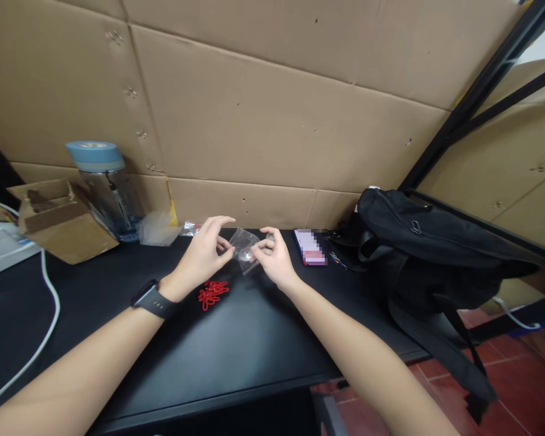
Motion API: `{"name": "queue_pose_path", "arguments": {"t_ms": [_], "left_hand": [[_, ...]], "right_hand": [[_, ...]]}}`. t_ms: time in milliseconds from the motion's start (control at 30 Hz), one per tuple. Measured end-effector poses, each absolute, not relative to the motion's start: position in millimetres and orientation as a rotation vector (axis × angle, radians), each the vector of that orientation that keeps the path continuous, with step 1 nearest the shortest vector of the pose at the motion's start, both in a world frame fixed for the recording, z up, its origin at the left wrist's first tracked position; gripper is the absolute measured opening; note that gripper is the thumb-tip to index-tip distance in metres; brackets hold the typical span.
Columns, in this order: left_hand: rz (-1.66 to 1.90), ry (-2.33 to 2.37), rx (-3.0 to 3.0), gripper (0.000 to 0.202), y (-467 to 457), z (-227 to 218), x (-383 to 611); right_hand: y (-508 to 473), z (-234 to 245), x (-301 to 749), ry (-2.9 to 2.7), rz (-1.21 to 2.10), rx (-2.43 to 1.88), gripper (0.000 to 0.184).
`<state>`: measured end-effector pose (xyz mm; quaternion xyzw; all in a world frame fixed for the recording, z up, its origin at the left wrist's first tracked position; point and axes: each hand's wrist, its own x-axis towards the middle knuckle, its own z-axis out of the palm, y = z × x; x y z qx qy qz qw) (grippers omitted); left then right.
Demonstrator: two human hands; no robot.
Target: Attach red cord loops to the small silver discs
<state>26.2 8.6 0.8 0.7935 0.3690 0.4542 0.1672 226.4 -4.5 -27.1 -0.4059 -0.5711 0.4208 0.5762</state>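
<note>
A small clear plastic bag (pixel 245 243) is held up between my two hands, above the black table. My left hand (pixel 212 243), with a dark watch on its wrist, pinches the bag's left side between thumb and finger. At the other side, my right hand (pixel 275 257) is closed on the bag with thumb and fingertips. Something small and pale shows in or behind the plastic near the right fingertips; I cannot make out what it is. Below my left hand lies a red knotted cord (pixel 212 294) on the table.
Left stand an opened cardboard box (pixel 68 224), a blue-lidded bottle (pixel 113 197) and a white power strip (pixel 4 248) with a cable. Clear plastic bags (pixel 158 229) lie by the cardboard wall. A phone (pixel 309 247) and a black backpack (pixel 418 242) are right.
</note>
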Motion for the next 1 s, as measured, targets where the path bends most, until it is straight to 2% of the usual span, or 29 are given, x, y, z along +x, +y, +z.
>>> {"name": "queue_pose_path", "arguments": {"t_ms": [100,267,433,533,633,767,867,1000], "left_hand": [[1.281,0.985,2.502,0.046,-0.2,6.5,29.2],[1.121,1.025,2.953,0.048,-12.5,15.2,32.8],[1.234,1.178,2.724,0.038,-6.7,13.7,30.7],[1.161,1.131,2.553,0.029,3.4,8.3,25.8],[1.151,1.139,2.481,0.026,11.5,4.8,20.4],[1.17,1.246,2.462,0.037,22.7,5.8,5.4],[1.205,1.441,2.489,0.047,37.5,5.9,-16.1],[1.218,1.618,2.492,0.057,58.3,3.4,-48.3]], "right_hand": [[-3.0,-29.0,226.6,-1.33,1.0,-0.954,0.05],[-0.2,-27.9,230.9,-1.258,0.962,-1.016,0.052],[-1.8,-25.0,231.3,-1.298,0.983,-0.973,0.052],[-2.7,-25.7,230.6,-1.371,0.954,-0.997,0.049],[-4.9,-23.6,232.1,-1.523,0.771,-1.088,0.044],[-13.1,-13.7,233.6,-1.793,0.321,-1.316,0.038],[-17.9,-8.6,232.0,-1.915,0.095,-1.521,0.044],[-14.2,-12.8,233.9,-1.892,-0.018,-1.819,0.055]]}}
